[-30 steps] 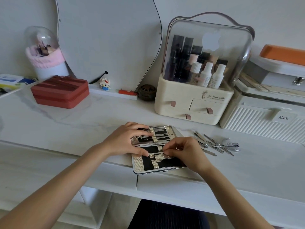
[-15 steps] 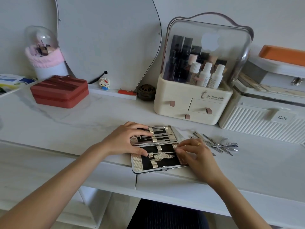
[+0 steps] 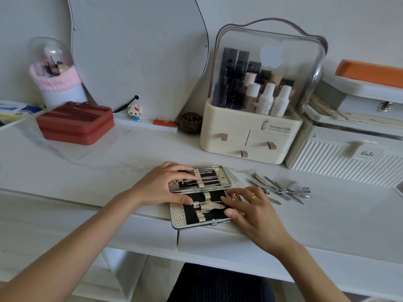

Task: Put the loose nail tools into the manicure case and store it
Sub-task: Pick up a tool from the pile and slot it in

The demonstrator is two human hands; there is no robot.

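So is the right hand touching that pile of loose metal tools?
Cannot tell. In the head view the right hand rests on the open manicure case, and its knuckles overlap the near edge of the loose tools.

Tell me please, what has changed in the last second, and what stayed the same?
The right hand let go of the tool it was seating in the manicure case and now rests its fingers on the case's right edge. The left hand, the case and the loose nail tools stayed put.

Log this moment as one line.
case: manicure case open on table | left hand steadies it | right hand presses inside | loose nail tools right of case
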